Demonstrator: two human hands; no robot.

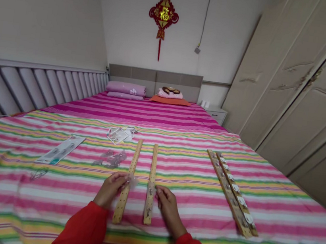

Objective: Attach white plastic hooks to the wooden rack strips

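On the bed [190, 205] lie four strips [153, 165]; the left hand [109, 189] pinches one packet [132, 181]; the right hand [169, 206] half-curls, grip unclear.

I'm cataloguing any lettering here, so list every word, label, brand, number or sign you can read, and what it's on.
"福": in gold on the red wall hanging; smaller characters beside it are too blurred to read.
Long packet: any print is too small to read.
Loose cards: likewise unreadable.
Two middle strips: no lettering discernible.

Perforated wooden strips [153, 166] lie apart; bag [132, 182] pinched.
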